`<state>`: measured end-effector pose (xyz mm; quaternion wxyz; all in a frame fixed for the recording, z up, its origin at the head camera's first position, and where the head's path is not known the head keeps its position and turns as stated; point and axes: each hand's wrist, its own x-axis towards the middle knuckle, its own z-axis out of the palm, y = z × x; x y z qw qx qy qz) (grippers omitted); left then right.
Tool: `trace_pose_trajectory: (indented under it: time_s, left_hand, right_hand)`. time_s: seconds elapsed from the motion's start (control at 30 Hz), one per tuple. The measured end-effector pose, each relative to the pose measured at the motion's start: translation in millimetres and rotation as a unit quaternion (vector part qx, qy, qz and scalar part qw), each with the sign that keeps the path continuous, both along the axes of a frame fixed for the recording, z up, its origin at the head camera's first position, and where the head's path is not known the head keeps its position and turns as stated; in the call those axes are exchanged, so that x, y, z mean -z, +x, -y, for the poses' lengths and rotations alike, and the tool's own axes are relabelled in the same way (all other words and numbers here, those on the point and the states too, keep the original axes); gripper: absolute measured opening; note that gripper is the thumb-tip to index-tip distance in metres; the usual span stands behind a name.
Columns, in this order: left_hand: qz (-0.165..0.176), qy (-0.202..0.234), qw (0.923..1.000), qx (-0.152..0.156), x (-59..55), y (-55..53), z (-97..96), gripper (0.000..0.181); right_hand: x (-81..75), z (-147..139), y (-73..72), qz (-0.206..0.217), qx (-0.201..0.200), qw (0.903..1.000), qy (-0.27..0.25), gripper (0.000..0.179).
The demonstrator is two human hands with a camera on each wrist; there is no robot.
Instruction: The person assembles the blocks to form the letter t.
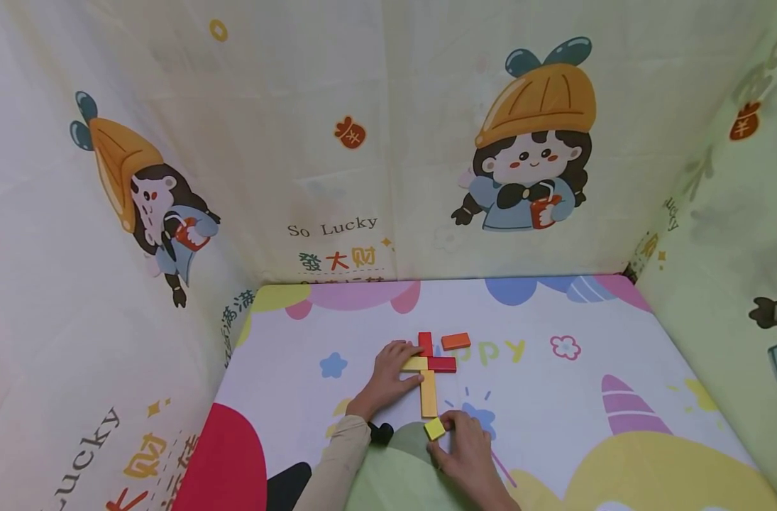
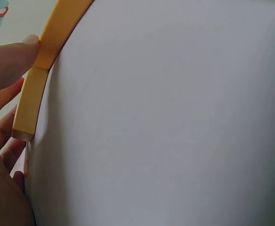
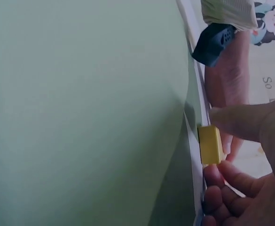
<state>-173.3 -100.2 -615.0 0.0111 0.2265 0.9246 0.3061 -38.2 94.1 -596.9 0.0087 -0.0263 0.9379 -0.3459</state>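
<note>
My right hand [image 1: 467, 454] pinches a small yellow block [image 1: 435, 429] between thumb and fingers, just below a long orange-yellow block [image 1: 429, 394]. In the right wrist view the same small block [image 3: 210, 145] shows between thumb and fingertips. My left hand [image 1: 391, 372] spans a light yellow block [image 1: 415, 364], its fingers reaching to an upright-lying red block [image 1: 425, 344] and its thumb at the top of the long block. The left wrist view shows that thumb [image 2: 15, 61] where two yellow blocks meet. A second red block [image 1: 442, 365] joins them on the right.
A loose orange block [image 1: 455, 341] lies at the upper right of the arrangement. Everything lies on a printed mat [image 1: 528, 397]. Cream printed cloth [image 1: 426, 177] stands at the back and both sides. A black wrist device [image 1: 380, 433] is at my left wrist.
</note>
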Motion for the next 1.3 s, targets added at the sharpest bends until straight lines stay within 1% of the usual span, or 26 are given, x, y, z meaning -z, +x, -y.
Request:
trace_pose_trajectory:
  time_s: [0.13, 0.27, 0.37, 0.47, 0.7, 0.87, 0.93, 1.1, 1.17, 1.3]
  left_hand:
    - [0.004, 0.004, 1.0000, 0.000, 0.2, 0.6, 0.6, 0.059]
    - [0.001, 0.006, 1.0000, 0.004, -0.4, 0.3, 0.9, 0.058]
    - [-0.003, 0.000, 1.0000, 0.005, 0.5, -0.2, 1.4, 0.059]
    - [0.000, 0.000, 1.0000, 0.002, 0.8, -0.3, 1.4, 0.059]
    - [0.015, 0.009, 0.9998, -0.001, -0.2, 0.2, 0.9, 0.060]
    - [0.014, 0.012, 0.9998, 0.001, -0.4, 0.3, 0.8, 0.060]
    - [0.011, 0.009, 0.9999, 0.001, 0.1, 0.3, 0.9, 0.060]
    - [0.019, 0.009, 0.9998, -0.002, -0.4, 1.3, 0.8, 0.061]
    - [0.024, 0.010, 0.9996, -0.003, -0.9, 1.8, 0.7, 0.062]
    - [0.020, 0.011, 0.9997, -0.001, -0.4, 1.6, 0.4, 0.060]
  right_hand:
    - [-1.2, -7.1, -0.1, -0.009, -0.022, 0.9996, -0.014, 0.048]
    - [-1.0, -15.1, -3.0, -0.053, -0.033, 0.9976, -0.030, 0.048]
    - [0.4, -23.8, -9.1, -0.082, -0.039, 0.9952, -0.037, 0.049]
    - [2.3, -33.4, -18.8, -0.089, -0.043, 0.9942, -0.044, 0.049]
    - [5.1, -49.5, -44.5, -0.042, -0.051, 0.9964, -0.055, 0.051]
    - [7.1, -60.5, -61.0, -0.051, -0.057, 0.9950, -0.064, 0.050]
    - [7.5, -63.7, -68.5, -0.044, -0.057, 0.9951, -0.067, 0.052]
    - [7.7, -70.3, -87.5, -0.031, -0.067, 0.9936, -0.085, 0.053]
    - [8.0, -72.5, -94.3, -0.035, -0.071, 0.9931, -0.087, 0.053]
    - [8.9, -75.4, -107.5, -0.052, -0.078, 0.9922, -0.082, 0.053]
